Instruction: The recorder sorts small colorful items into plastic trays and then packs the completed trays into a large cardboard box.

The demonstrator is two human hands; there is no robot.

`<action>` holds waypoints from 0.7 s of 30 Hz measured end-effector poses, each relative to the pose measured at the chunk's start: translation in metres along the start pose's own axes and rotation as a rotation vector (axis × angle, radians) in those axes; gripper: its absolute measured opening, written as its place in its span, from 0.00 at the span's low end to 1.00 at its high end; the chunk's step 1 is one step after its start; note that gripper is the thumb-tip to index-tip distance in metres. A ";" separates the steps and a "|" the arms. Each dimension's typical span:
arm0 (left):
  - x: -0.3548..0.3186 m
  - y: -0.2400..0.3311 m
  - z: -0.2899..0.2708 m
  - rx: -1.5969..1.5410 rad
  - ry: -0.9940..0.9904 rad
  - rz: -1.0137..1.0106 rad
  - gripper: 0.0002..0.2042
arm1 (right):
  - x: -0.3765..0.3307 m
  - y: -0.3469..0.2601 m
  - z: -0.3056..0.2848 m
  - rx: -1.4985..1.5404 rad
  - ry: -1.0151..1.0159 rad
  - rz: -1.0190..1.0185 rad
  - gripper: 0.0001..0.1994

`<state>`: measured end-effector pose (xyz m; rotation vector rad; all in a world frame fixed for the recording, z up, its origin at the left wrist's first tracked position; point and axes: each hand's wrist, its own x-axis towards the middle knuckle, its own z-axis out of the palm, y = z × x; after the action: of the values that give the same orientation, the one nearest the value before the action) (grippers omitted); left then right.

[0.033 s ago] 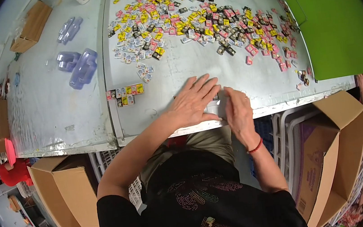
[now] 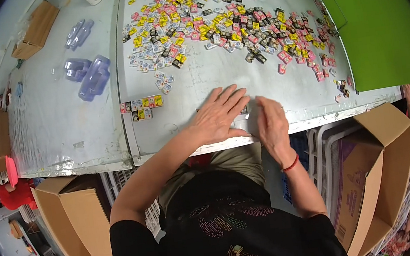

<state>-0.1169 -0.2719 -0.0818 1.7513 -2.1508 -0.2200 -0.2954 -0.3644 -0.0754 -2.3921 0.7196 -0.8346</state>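
Observation:
My left hand point(image 2: 220, 116) lies palm down near the table's front edge, its fingers spread. Under it and by its fingertips, parts of small dark-and-white pieces point(image 2: 244, 109) show; the palm hides the rest. Just to the right, my right hand point(image 2: 272, 125) is held on edge, fingers stretched upward and close together, with nothing visible in it. A red bracelet point(image 2: 290, 163) circles the right wrist. Left of my left hand, a short double row of small printed boxes point(image 2: 142, 105) in pink, black, white and yellow stands neatly side by side.
Many loose small boxes point(image 2: 218, 26) spread over the far table. Clear plastic trays point(image 2: 94, 77) lie on the left table beside a brown carton point(image 2: 38, 29). A green panel point(image 2: 371, 20) borders the right. Open cardboard boxes point(image 2: 80, 215) stand below; people in red are at both sides.
My right hand has shifted slightly to the right, away from the left hand. The left hand stays nearly in place.

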 end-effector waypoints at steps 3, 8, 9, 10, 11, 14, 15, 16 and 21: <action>0.003 -0.018 -0.002 -0.113 0.181 -0.057 0.33 | 0.028 0.004 -0.008 -0.023 -0.001 0.065 0.16; 0.043 -0.089 -0.018 0.088 0.389 -0.182 0.27 | 0.110 0.029 0.034 -0.187 0.087 -0.266 0.17; 0.053 -0.102 -0.019 0.091 0.387 -0.181 0.27 | 0.127 0.032 0.048 -0.185 0.090 -0.266 0.17; 0.062 -0.112 -0.018 0.162 0.397 -0.213 0.27 | 0.141 0.034 0.063 -0.245 0.061 -0.256 0.17; 0.066 -0.118 -0.016 0.231 0.406 -0.247 0.27 | 0.148 0.036 0.074 -0.304 0.029 -0.246 0.18; 0.062 -0.123 -0.007 0.282 0.362 -0.249 0.27 | 0.147 0.042 0.090 -0.424 -0.060 -0.321 0.19; 0.057 -0.121 -0.006 0.278 0.356 -0.258 0.27 | 0.138 0.043 0.088 -0.425 -0.099 -0.357 0.20; 0.048 -0.119 -0.006 0.213 0.331 -0.187 0.27 | 0.133 0.045 0.085 -0.420 -0.109 -0.355 0.20; 0.017 -0.092 -0.031 0.069 0.268 -0.052 0.24 | 0.107 0.062 0.046 -0.334 -0.170 -0.406 0.22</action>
<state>-0.0247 -0.3058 -0.0812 1.7636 -1.9439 0.0744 -0.2116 -0.4632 -0.1009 -2.9281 0.3271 -0.6914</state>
